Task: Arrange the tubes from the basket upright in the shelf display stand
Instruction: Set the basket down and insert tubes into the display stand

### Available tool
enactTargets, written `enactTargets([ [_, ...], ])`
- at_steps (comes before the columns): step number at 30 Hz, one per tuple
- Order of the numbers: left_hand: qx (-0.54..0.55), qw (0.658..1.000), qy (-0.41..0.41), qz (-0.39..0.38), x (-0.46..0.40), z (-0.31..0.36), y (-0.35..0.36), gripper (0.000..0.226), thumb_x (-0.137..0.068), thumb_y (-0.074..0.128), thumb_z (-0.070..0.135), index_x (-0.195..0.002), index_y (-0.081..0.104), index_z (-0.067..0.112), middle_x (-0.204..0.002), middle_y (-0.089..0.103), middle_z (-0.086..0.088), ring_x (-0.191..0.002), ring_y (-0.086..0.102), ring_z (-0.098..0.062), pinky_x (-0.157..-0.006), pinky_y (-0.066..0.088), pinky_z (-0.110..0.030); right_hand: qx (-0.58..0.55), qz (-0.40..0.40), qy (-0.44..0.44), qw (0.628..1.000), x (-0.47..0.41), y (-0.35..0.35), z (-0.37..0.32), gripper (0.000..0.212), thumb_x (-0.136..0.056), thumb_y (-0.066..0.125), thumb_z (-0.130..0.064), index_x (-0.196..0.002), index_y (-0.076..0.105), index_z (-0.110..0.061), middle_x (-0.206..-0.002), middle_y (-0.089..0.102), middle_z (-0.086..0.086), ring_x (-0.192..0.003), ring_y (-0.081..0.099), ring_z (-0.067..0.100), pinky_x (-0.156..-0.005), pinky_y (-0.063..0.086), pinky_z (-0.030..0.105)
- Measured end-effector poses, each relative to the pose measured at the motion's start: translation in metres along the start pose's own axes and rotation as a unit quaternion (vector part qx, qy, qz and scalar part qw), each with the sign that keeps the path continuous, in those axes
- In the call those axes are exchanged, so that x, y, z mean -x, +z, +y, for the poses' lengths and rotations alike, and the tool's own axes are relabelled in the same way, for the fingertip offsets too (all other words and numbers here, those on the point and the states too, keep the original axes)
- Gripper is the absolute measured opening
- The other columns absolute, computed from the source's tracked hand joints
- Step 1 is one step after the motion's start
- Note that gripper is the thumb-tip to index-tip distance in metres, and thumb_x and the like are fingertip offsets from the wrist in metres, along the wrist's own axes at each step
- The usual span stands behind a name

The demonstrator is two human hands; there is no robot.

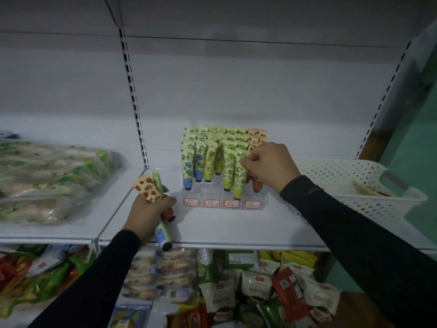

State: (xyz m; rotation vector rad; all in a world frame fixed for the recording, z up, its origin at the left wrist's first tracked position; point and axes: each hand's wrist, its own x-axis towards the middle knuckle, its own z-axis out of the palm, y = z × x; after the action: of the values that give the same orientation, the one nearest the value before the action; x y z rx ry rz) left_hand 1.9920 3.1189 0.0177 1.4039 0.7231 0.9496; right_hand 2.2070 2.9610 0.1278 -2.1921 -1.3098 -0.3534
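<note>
Left grip (151, 209) clutches two flat-crimped tubes (151, 188); right grip (269, 165) pinches glossy green tube (239, 183) in clear acrylic stand (257, 200).

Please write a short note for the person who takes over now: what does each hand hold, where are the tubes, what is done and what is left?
Left hand: grips two tubes, a strawberry tube and a blue tube.
Right hand: pinches a green tube, upright at the front of the stand.
Done: the stand's rows are mostly filled.
Left: seat the green tube, place the two held tubes, then check the basket; at least one item still lies inside.
</note>
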Motion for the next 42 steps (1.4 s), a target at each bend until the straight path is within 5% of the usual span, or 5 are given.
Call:
enactTargets([
  [15,0.011,1.0,-0.002,-0.006,0.0,-0.001,0.001,0.017,-0.085,0.066,-0.005,-0.093,0.055,0.006,-0.067,0.053,-0.013,-0.056,0.051,-0.023,-0.049,0.052,-0.032,0.014,0.03,-0.006,0.999,0.002,0.006,-0.003,0.034,-0.091,0.059,-0.026,-0.071,0.07,-0.001,-0.071,0.07,0.009,-0.071,0.062,0.02,-0.058,0.029,0.018],
  [20,0.012,1.0,0.0,-0.007,0.001,-0.001,0.001,0.017,-0.086,0.065,-0.006,-0.094,0.055,0.006,-0.066,0.051,-0.013,-0.054,0.049,-0.022,-0.049,0.052,-0.032,0.016,0.035,-0.006,0.999,0.004,0.005,-0.004,0.034,-0.09,0.058,-0.022,-0.065,0.066,0.0,-0.066,0.066,0.012,-0.068,0.06,0.024,-0.069,0.048,0.03],
  [24,0.01,1.0,0.0,-0.009,0.0,-0.001,0.001,0.017,-0.086,0.065,-0.005,-0.095,0.054,0.006,-0.064,0.051,-0.011,-0.054,0.049,-0.022,-0.048,0.052,-0.031,0.031,0.026,0.004,0.999,0.005,0.003,-0.005,0.038,-0.09,0.057,-0.024,-0.056,0.056,-0.007,-0.058,0.057,0.005,-0.061,0.052,0.019,-0.062,0.036,0.027],
  [35,0.005,1.0,-0.001,-0.005,-0.002,-0.002,-0.001,0.019,-0.085,0.067,-0.004,-0.098,0.055,0.005,-0.073,0.053,-0.014,-0.057,0.053,-0.022,-0.051,0.052,-0.033,0.014,0.036,0.003,0.999,0.007,0.004,-0.013,0.034,-0.092,0.057,-0.023,-0.077,0.07,0.004,-0.08,0.068,0.017,-0.078,0.062,0.027,-0.073,0.05,0.038],
  [42,0.004,1.0,-0.005,-0.001,0.003,0.002,0.001,0.02,-0.086,0.066,-0.004,-0.101,0.055,0.003,-0.076,0.053,-0.015,-0.061,0.054,-0.024,-0.048,0.052,-0.029,0.011,0.02,0.002,1.0,0.004,0.006,-0.006,0.046,-0.093,0.057,-0.033,-0.058,0.058,-0.003,-0.062,0.063,0.013,-0.061,0.056,0.02,-0.065,0.044,0.024],
])
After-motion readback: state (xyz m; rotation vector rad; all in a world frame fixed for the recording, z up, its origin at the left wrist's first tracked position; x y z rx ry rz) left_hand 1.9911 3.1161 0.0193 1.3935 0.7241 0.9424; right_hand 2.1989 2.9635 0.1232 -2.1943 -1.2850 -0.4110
